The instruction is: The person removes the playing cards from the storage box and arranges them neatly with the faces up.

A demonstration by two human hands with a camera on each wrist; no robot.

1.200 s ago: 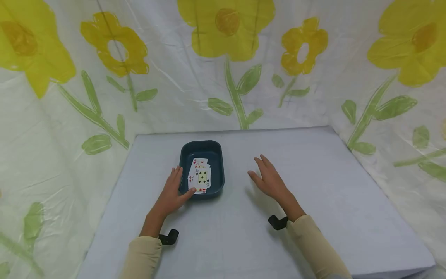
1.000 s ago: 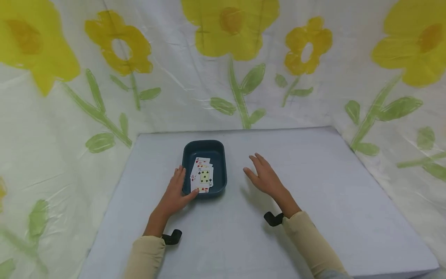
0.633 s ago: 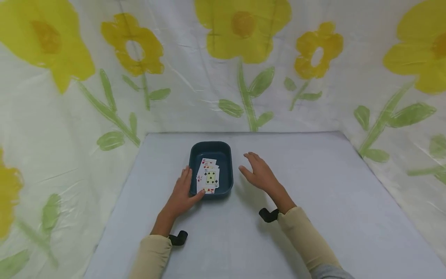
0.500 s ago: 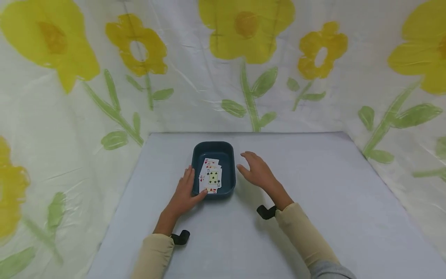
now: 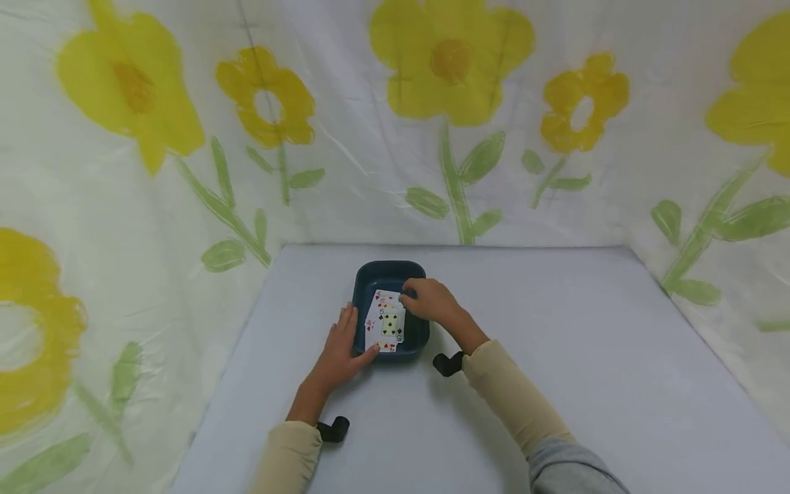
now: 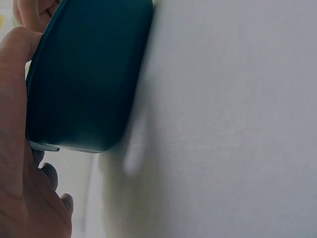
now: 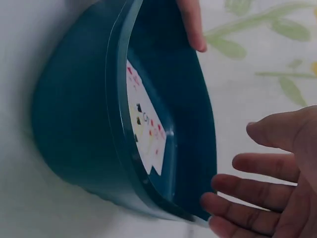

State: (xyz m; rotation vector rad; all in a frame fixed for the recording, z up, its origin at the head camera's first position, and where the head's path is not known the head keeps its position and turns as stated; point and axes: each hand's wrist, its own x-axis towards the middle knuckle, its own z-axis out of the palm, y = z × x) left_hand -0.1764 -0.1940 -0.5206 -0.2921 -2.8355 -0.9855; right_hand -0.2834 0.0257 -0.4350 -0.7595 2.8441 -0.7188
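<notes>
A dark blue rectangular tray stands on the table. Several overlapping playing cards lie face up in it, a five of spades on top. My left hand holds the tray's near left corner: the thumb is at the near rim and the fingers lie along the left wall. In the left wrist view, the bent fingertips show past the tray's end. My right hand is over the tray's right rim, its fingertips above the inside near the cards. In the right wrist view, that hand has parted fingers and holds nothing.
A table covered in pale cloth extends around the tray. Behind and at both sides hangs a white curtain printed with yellow flowers. Each wrist carries a black camera mount, such as the one on the left wrist.
My right hand has come left from beside the tray to over its right rim, its fingers now more bent. My left hand stays at the tray's corner. The head view has shifted.
</notes>
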